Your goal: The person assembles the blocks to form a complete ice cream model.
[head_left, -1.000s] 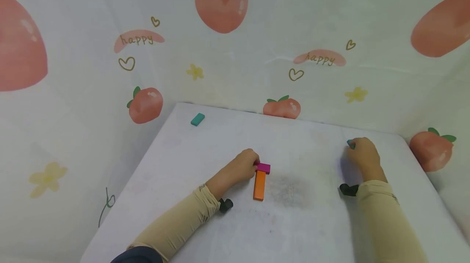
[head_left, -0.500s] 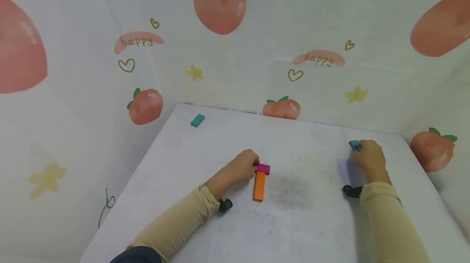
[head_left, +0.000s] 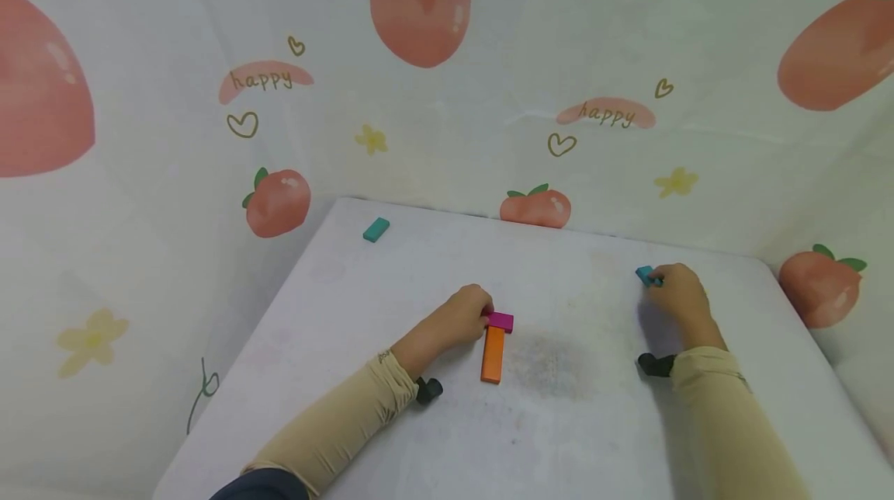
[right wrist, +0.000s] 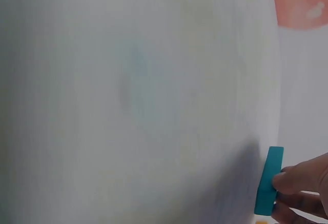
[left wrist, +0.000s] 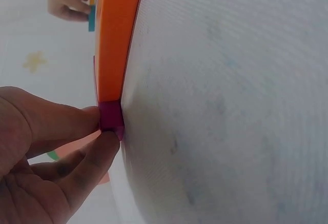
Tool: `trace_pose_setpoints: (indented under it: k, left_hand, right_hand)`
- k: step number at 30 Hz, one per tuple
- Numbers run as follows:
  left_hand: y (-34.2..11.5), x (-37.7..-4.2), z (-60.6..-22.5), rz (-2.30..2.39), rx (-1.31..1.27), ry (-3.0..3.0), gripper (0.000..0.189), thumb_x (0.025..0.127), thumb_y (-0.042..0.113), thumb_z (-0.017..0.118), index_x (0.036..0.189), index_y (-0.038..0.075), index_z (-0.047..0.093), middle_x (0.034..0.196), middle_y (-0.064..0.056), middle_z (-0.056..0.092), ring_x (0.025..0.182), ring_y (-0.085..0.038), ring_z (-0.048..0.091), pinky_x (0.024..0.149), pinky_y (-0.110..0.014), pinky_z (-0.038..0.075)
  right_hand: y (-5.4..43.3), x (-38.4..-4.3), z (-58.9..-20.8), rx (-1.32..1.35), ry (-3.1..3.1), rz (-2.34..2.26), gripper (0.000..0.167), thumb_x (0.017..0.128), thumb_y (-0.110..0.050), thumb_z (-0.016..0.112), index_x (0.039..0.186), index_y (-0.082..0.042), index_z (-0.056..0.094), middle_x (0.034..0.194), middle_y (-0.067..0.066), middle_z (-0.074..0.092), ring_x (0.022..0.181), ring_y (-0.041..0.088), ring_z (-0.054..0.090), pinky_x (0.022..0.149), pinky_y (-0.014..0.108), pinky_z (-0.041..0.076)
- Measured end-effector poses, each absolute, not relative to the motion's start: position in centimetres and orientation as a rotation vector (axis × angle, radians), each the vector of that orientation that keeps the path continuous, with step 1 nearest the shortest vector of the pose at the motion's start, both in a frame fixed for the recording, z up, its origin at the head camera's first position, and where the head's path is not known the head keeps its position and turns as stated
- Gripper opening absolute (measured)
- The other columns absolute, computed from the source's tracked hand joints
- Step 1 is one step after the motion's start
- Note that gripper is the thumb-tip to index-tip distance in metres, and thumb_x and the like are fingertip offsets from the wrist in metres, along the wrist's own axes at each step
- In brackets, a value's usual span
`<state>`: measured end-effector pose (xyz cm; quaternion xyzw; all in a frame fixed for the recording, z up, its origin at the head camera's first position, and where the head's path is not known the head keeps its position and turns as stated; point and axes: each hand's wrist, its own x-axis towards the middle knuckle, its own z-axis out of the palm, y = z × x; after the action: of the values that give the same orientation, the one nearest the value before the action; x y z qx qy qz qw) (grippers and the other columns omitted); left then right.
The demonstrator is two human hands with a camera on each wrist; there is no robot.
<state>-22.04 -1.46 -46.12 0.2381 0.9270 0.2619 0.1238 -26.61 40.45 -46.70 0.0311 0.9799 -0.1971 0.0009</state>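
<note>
My left hand [head_left: 457,320] pinches the left end of a short magenta block [head_left: 501,321] between thumb and fingers. That block lies crosswise at the far end of a longer orange block [head_left: 492,356], forming a T on the table. In the left wrist view the magenta block [left wrist: 111,116] sits right against the orange block's end [left wrist: 117,44]. Over the right back of the table, my right hand [head_left: 679,298] holds a blue-teal block [head_left: 646,275] by its side. Thumb and fingertips grip this teal block [right wrist: 269,180] in the right wrist view, its shadow falling on the table beside it.
A second teal block [head_left: 376,230] lies near the table's back left corner. The white table [head_left: 559,438] ends at a fabric backdrop [head_left: 454,135] printed with peaches. A black wrist-mounted piece [head_left: 429,391] juts from the left cuff, another [head_left: 655,365] from the right.
My right hand, holding the teal block, went slightly right and then moved back left, ending further left than a second ago. The left hand, magenta block and orange block have stayed put.
</note>
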Motion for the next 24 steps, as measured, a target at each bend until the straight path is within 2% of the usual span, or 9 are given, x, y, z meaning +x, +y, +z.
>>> trace_pose_setpoints:
  k: [3,8,13,19,24]
  left_hand:
    - [-1.4,-22.0,-46.2,0.763,0.69,2.701,0.015,0.102,0.006,0.066,0.112,-0.001,0.077,0.101,-0.008,0.067,0.093,-0.017,0.057,0.091,-0.031,0.057]
    - [-1.4,-22.0,-46.2,0.76,0.707,2.708,0.016,0.102,0.006,0.066,0.112,-0.001,0.077,0.102,-0.009,0.069,0.094,-0.018,0.058,0.092,-0.032,0.057]
    - [-1.4,-22.0,-46.2,0.761,0.69,2.706,0.016,0.102,0.007,0.066,0.112,0.0,0.077,0.103,-0.009,0.068,0.094,-0.017,0.058,0.092,-0.031,0.057]
    - [-1.4,-21.9,-46.0,0.756,0.681,2.714,0.015,0.102,0.006,0.067,0.111,0.0,0.078,0.102,-0.009,0.069,0.093,-0.017,0.058,0.091,-0.031,0.058]
    - [-1.4,-21.8,-45.7,0.76,0.681,2.718,0.015,0.102,0.006,0.067,0.111,0.0,0.078,0.103,-0.009,0.069,0.094,-0.018,0.058,0.091,-0.031,0.057]
  right_hand:
    - [39.1,-26.8,-46.7,0.037,3.067,-0.637,0.039,0.091,-0.002,0.055,0.124,0.016,0.067,0.131,0.043,0.059,0.118,0.058,0.058,0.104,0.072,0.046]
    - [36.6,-27.1,-46.7,-0.048,3.042,-0.661,0.038,0.09,0.0,0.057,0.123,0.016,0.068,0.129,0.042,0.06,0.108,0.048,0.059,0.103,0.069,0.048]
    - [33.5,-27.1,-46.5,-0.115,3.026,-0.661,0.034,0.092,0.001,0.059,0.12,0.014,0.071,0.126,0.038,0.062,0.112,0.049,0.061,0.103,0.066,0.05]
    - [30.0,-27.2,-46.6,-0.306,3.047,-0.694,0.025,0.09,0.004,0.064,0.111,0.011,0.076,0.115,0.033,0.067,0.106,0.046,0.066,0.096,0.061,0.054]
    - [27.5,-26.9,-46.6,-0.425,3.035,-0.732,0.022,0.091,0.004,0.064,0.108,0.008,0.078,0.114,0.028,0.069,0.105,0.043,0.068,0.094,0.059,0.056]
